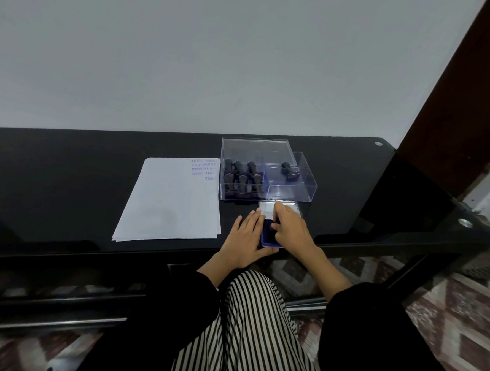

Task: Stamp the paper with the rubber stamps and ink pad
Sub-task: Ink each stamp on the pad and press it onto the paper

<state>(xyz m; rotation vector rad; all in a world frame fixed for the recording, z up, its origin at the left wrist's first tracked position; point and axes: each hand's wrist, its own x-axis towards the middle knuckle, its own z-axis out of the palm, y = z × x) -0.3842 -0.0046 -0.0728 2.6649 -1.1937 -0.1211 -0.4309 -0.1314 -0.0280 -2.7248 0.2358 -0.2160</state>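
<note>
Patterned floor (pixel 459 327) and a striped lap (pixel 258 329) lie nearest, below the front edge of a glossy black table (pixel 66 174).

At that edge sits the open ink pad (pixel 267 239), its pale lid (pixel 266 208) folded back on the far side. The left hand (pixel 246 237) lies flat with straight fingers against the pad's left side, steadying it. The right hand (pixel 290 228) curls over the blue ink. It may be pinching a small dark stamp there, but the view is too poor to be sure.

To ink well, press straight down and evenly, keep the pad braced, then lift without sliding.

Left of the pad lies the paper (pixel 174 204), with blue marks (pixel 206 168) in its far right corner. Beyond the pad, a clear box (pixel 305 186) holds more rubber stamps (pixel 240 173). A plain grey wall (pixel 217 54) stands behind the table.
</note>
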